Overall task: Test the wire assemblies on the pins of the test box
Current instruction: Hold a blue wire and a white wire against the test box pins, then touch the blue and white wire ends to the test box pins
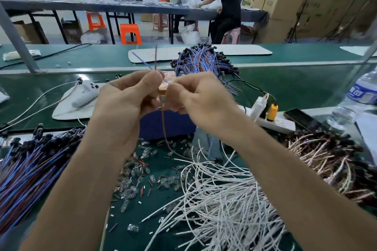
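The blue and red pile [30, 169] at the desk's left edge shows what this stock is like: thin, limp leads with small black ends, light enough to lift with two fingers and quick to snag on their neighbours. The wire assembly [164, 128] in hand is the same sort. One brown lead and one blue lead stick up above the fingers, and a brown length hangs slack down in front of the test box [167, 126], which sits near the middle of the desk. Leads this soft will bend rather than push, so I judge the place to hold is close behind the bare end, with only a short stub left free to meet a pin. The insulation looks smooth, so a firm pinch suits better than a loose one. The pins themselves are hidden behind the fingers.

The left hand [126, 104] is curled, its thumb and forefinger pinching the leads where they cross just above the box. The right hand [200, 98] faces it, nearly touching, fingers bunched and pinching the same assembly from the other side. Which end it holds cannot be told. Neither hand rests on the desk.

Loose clear bulbs [142, 169] lie scattered in front of the box. White wires [224, 199] spread toward the near edge, and a brown and white pile [326, 161] lies at the right edge.
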Tool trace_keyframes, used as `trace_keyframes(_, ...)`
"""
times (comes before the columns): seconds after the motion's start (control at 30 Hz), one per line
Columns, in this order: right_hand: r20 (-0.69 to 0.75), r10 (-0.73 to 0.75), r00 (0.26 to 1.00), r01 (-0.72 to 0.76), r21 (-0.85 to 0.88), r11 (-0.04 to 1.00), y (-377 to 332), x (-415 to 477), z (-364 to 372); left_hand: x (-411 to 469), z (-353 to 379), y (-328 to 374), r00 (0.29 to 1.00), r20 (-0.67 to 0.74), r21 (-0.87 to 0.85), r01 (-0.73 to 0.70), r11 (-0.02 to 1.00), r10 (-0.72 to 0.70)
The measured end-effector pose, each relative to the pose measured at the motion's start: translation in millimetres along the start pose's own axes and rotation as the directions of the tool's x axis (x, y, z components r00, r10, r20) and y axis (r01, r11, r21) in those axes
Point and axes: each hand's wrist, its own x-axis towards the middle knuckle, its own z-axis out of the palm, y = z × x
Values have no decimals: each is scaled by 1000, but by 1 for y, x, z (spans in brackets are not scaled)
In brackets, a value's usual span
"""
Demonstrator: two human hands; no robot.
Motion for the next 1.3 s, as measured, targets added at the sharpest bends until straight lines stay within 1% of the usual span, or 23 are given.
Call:
trace_keyframes(0.1,10,-21,1000,21,-39,999,0,4,21,1,-6,1,996,-89,71,-3,997,9)
trace_keyframes(0.2,16,-44,999,44,27,999,0,6,33,2,-13,0,972,-219,245,-30,969,86)
trace_keyframes(0.27,80,-54,995,50,53,997,0,7,41,0,-18,-1,953,-258,368,-55,928,159)
trace_keyframes(0.33,201,-14,979,-13,132,991,3,4,48,-2,-24,1,935,-290,432,-63,899,205)
trace_keyframes(0.4,331,44,943,-103,165,981,12,-2,46,-3,-33,4,913,-345,397,-66,916,215)
trace_keyframes(0.43,382,67,922,-110,93,990,19,-7,44,-3,-37,6,908,-375,328,-57,943,185)
trace_keyframes(0.5,433,155,888,-84,-178,980,35,-18,41,-5,-48,9,905,-414,191,-23,981,101)
trace_keyframes(0.57,402,275,873,-104,-398,912,53,-29,45,-8,-59,9,897,-441,81,14,997,24)
trace_keyframes(0.63,315,314,896,-148,-455,878,68,-34,52,-11,-68,6,878,-478,26,7,1000,6)
trace_keyframes(0.67,250,308,918,-174,-444,879,74,-36,55,-12,-74,5,863,-503,54,-15,998,40)
trace_keyframes(0.77,57,246,968,-218,-303,928,77,-35,44,-14,-95,1,812,-560,254,-18,967,162)
trace_keyframes(0.83,-29,186,982,-187,-221,957,70,-33,31,-17,-112,-4,782,-596,436,126,891,182)
trace_keyframes(0.87,-52,152,987,-160,-218,963,65,-32,24,-18,-117,-6,772,-609,531,226,817,182)
trace_keyframes(0.93,-69,97,993,-111,-230,967,54,-33,15,-24,-122,-14,806,-564,704,357,614,179)
trace_keyframes(1.0,-67,74,995,-89,-253,963,44,-37,7,-36,-108,-17,844,-475,849,367,380,247)
trace_keyframes(1.07,-27,82,996,-86,-379,921,39,-43,1,-48,-81,-11,846,-380,924,327,201,374)
trace_keyframes(1.1,14,99,995,-81,-472,878,37,-46,-1,-54,-65,-8,854,-300,954,272,127,425)
trace_keyframes(1.13,51,111,993,-64,-552,832,35,-50,-3,-60,-48,-7,871,-202,979,193,67,448)
trace_keyframes(1.17,81,113,990,-41,-606,794,33,-54,-3,-64,-34,-8,887,-63,998,61,19,457)
trace_keyframes(1.2,109,101,989,-6,-647,763,31,-60,-2,-68,-19,-11,896,85,996,-91,-7,437)
trace_keyframes(1.23,131,69,989,40,-685,728,31,-66,0,-71,-7,-18,897,216,972,-235,3,385)
trace_keyframes(1.27,147,20,989,93,-723,685,31,-73,4,-73,4,-23,913,305,940,-335,67,271)
trace_keyframes(1.3,152,-31,988,135,-752,645,32,-80,7,-72,10,-31,930,348,910,-365,197,116)
